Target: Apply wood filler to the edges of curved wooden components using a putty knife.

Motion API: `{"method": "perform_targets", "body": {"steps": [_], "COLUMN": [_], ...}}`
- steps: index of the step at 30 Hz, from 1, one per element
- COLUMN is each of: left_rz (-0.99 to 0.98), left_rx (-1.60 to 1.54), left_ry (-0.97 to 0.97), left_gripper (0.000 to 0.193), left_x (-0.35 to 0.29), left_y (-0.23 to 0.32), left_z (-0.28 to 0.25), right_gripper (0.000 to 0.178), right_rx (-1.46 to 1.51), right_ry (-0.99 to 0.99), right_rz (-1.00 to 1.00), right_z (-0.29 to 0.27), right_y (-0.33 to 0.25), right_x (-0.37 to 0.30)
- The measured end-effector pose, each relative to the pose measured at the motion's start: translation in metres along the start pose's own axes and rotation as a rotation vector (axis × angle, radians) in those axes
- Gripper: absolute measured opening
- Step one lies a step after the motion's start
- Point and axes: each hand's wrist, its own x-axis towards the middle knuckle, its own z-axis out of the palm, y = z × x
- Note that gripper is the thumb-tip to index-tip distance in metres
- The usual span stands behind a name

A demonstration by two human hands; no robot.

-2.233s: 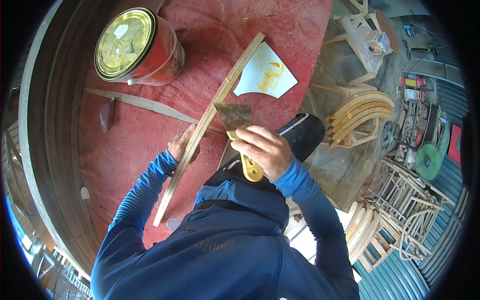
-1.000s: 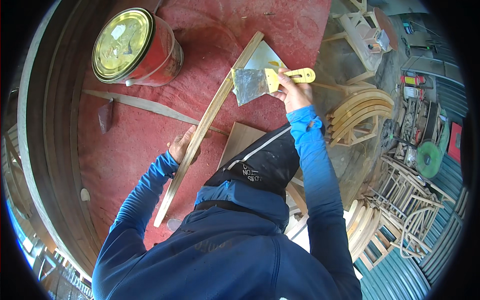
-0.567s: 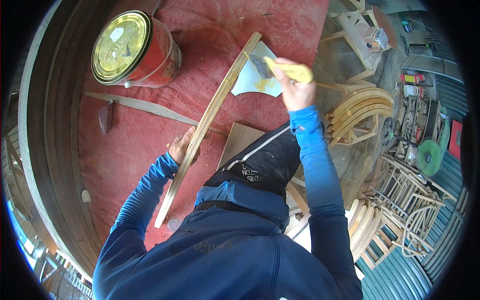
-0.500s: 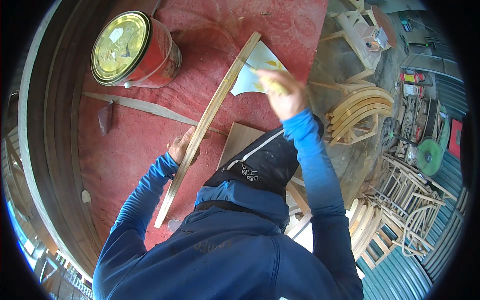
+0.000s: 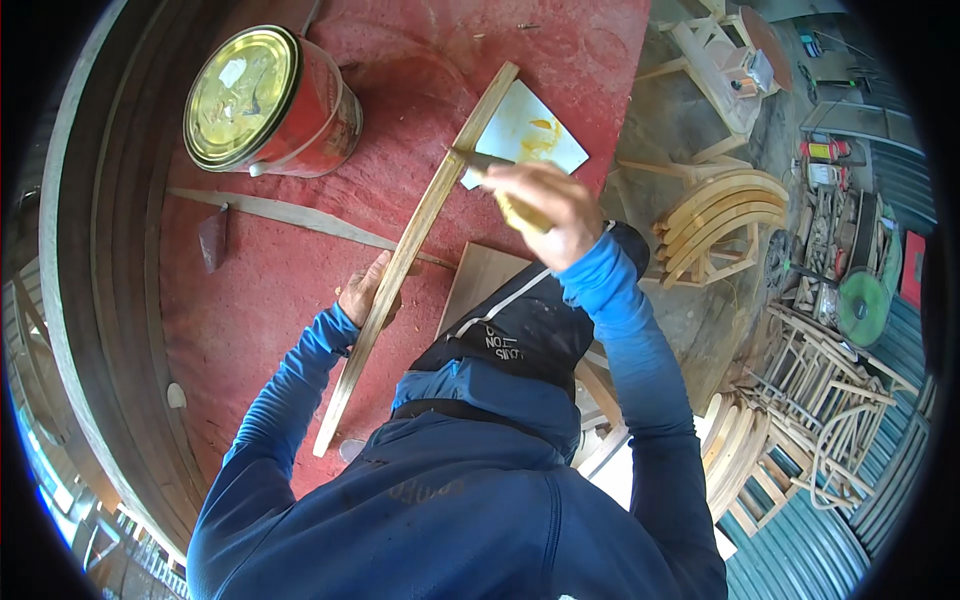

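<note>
A long, slightly curved wooden strip (image 5: 430,205) slants across in front of me. My left hand (image 5: 367,292) grips it below its middle, fingers wrapped round the far side. My right hand (image 5: 552,208) is closed round the yellow handle of a putty knife (image 5: 480,158), whose dark blade meets the strip's upper part. Partly under the blade and right hand lies a white sheet (image 5: 540,140), smeared with yellow-brown paste, beside the strip's upper end.
A red bucket with a gold lid (image 5: 245,100) stands upper left on the red surface (image 5: 290,260). A thin wooden piece (image 5: 290,212) and a flat board (image 5: 483,285) lie there too. Stacked curved wooden parts (image 5: 720,220) sit on the right, with a green fan (image 5: 864,308) beyond.
My right hand has moved left and slightly down, bringing the putty knife's blade from over the white sheet onto the strip. More of the sheet shows. My left hand stays about where it was.
</note>
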Motion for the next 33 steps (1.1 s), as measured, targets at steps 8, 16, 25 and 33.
{"method": "perform_targets", "body": {"steps": [8, 16, 25, 33], "left_rz": [0.002, 0.036, -0.011, -0.008], "left_rx": [0.04, 0.014, 0.002, -0.026], "left_ry": [-0.003, -0.029, 0.01, -0.024], "left_gripper": [0.078, 0.078, 0.078, 0.08], "left_x": [0.002, 0.001, 0.0, 0.002], "left_y": [-0.005, -0.002, 0.0, -0.002], "left_z": [-0.001, -0.001, 0.001, -0.002], "right_gripper": [0.022, 0.021, 0.019, 0.024], "right_rx": [0.158, 0.058, 0.249, 0.112], "right_ry": [-0.061, 0.138, -0.159, 0.159], "right_rz": [0.179, 0.181, 0.157, 0.16], "right_z": [-0.012, -0.009, -0.018, -0.012], "right_y": [-0.006, 0.049, -0.006, 0.036], "right_x": [-0.022, 0.021, -0.017, 0.009]}}
